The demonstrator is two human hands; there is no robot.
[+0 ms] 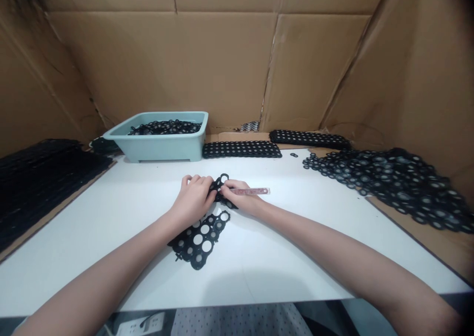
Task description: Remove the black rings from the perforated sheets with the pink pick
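Brown corrugated cardboard panels point(222, 64) wall in the back and sides of a white tabletop point(259, 277). At its far edge stands a pale teal plastic tub point(159, 151), filled with black perforated pieces point(166, 127). Just to its right, two long black strips with rows of round holes point(241, 149) lie end to end at an angle. A dark stack of similar sheets point(40, 188) fills the left side on brown cardboard, and a loose heap of black ringed pieces point(388, 185) spreads across the right side. Near the middle of the tabletop, a flat black sheet punched with round holes point(198, 240) lies just below the hands, and a narrower black holed piece point(222, 184) rises between them; whether the two are joined is hidden. The left hand point(192, 201) is curled closed over the narrower piece's left side. The right hand point(239, 196) is closed too, pressing against that piece from the right while its fingers hold a slim pink-red stick with printed lettering point(250, 191), which points away to the right.
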